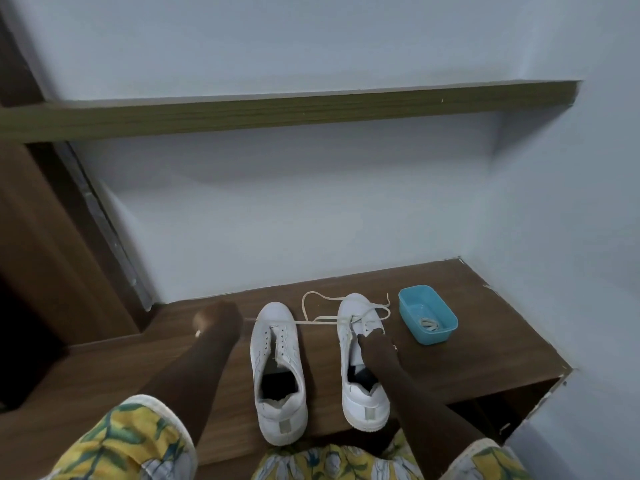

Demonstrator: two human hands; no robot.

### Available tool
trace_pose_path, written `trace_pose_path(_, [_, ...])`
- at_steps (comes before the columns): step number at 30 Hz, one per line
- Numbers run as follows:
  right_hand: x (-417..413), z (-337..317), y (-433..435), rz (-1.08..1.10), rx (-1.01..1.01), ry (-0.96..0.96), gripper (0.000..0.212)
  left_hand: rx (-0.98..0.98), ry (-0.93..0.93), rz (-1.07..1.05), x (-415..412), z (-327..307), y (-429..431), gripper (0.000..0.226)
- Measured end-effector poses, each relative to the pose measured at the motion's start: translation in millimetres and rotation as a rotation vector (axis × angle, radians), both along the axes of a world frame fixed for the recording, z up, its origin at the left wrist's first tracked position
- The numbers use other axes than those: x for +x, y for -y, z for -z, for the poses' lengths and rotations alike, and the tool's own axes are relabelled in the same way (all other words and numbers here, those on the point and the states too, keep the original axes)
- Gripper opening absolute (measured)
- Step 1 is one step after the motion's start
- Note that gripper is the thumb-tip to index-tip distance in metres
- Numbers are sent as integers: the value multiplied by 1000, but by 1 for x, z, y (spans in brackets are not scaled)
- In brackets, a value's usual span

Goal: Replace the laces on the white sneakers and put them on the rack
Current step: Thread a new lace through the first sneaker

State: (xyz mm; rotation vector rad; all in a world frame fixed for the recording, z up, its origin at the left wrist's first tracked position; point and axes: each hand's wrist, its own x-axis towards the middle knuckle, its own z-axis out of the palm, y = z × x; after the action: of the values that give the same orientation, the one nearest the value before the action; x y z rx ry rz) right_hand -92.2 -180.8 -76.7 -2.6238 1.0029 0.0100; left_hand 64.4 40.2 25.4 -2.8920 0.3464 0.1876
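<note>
Two white sneakers stand side by side on a brown wooden shelf [485, 341], toes away from me. The left sneaker [278, 368] has bare eyelets and no lace. The right sneaker [362, 362] carries a cream lace [313, 306] near its toe, with loops lying loose on the wood behind it. One strand runs taut to the left across the left sneaker's toe. My left hand [218, 320] is curled and holds that strand out to the left. My right hand [375, 344] rests on the right sneaker's tongue, fingers curled at its eyelet edge.
A blue plastic tub [427, 315] with a coiled lace inside sits right of the sneakers. A pale wall rises behind the shelf, with an olive wooden shelf [277, 110] higher up. A dark wooden panel stands at the left. My yellow patterned sleeves fill the bottom edge.
</note>
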Motion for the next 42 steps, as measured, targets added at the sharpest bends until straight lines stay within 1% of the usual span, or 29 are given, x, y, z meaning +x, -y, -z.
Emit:
trace_pose_path(2, [0,3,-1,-14,-39,-35,49,6,-40,-54,-1,3,2,35])
trace_pose_path(3, [0,5,-2,-21,-53,-50,51,11,-43,-40,-4,5,8,37])
trace_pose_path(5, [1,10,-2,-27,-60,-75,57,40,-3,75,-12,9,27,40])
trace_pose_path(8, [3,12,-1,-71,-74,-123,50,-17,53,348,-29,19,65,36])
trace_pose_path(10, [4,13,0,-99,-119,-152,51,-68,3,455,-41,30,92,37])
trace_pose_path(12, [7,22,4,-149,-154,-175,60,-110,-63,502,-53,42,113,35])
trace_pose_path(13, [10,27,6,-165,-159,-200,63,-161,-93,492,-58,48,121,34])
trace_pose_path(14, [15,29,7,-173,-192,-224,57,-234,-135,472,-62,55,126,33])
trace_pose_path(15, [21,44,14,-162,-211,-282,46,-303,-187,434,-65,60,129,32])
trace_pose_path(16, [24,52,18,-136,-210,-279,38,-370,-230,399,-66,65,132,31])
trace_pose_path(17, [27,60,22,-138,-212,-253,36,-428,-258,363,-66,69,133,30])
trace_pose_path(18, [29,61,24,-129,-148,-244,42,-482,-267,325,-67,71,132,30])
trace_pose_path(19, [28,60,23,-100,-171,-163,52,-524,-265,292,-67,69,131,29])
trace_pose_path(20, [27,53,20,-74,-202,-55,57,-548,-247,272,-66,69,130,29])
trace_pose_path(21, [28,59,21,-122,-257,18,57,-552,-226,251,-65,66,129,29])
trace_pose_path(23, [28,59,18,-183,-283,25,55,-518,-185,194,-61,62,125,28])
trace_pose_path(24, [26,54,16,-157,-225,6,56,-501,-156,158,-58,62,122,28])
trace_pose_path(26, [17,32,12,-35,4,-204,68,-475,-121,89,-50,60,110,30])
trace_pose_path(27, [16,28,12,-26,64,-156,71,-474,-106,65,-45,60,103,31])
trace_pose_path(28, [13,28,10,-2,109,-115,68,-472,-101,51,-40,58,94,30])
trace_pose_path(29, [11,23,6,27,200,-80,63,-491,-111,26,-34,57,86,30])
trace_pose_path(30, [10,16,3,68,282,-73,64,-534,-127,-10,-30,53,77,30])
trace_pose_path(31, [9,12,3,113,345,-38,66,-553,-110,-55,-26,49,70,30])
trace_pose_path(32, [9,8,3,122,372,-7,66,-526,-72,-92,-21,46,62,30])
trace_pose_path(35, [8,9,3,90,319,1,66,-526,39,-186,-15,39,45,32])
trace_pose_path(37, [8,9,3,118,351,17,66,-455,103,-155,-10,39,37,30])
trace_pose_path(38, [7,8,3,101,324,14,65,-425,142,-140,-7,40,36,28])
trace_pose_path(40, [6,6,4,58,293,16,64,-447,212,-122,-7,41,35,26])
trace_pose_path(42, [6,6,6,56,338,21,64,-537,290,-105,-11,41,38,25])
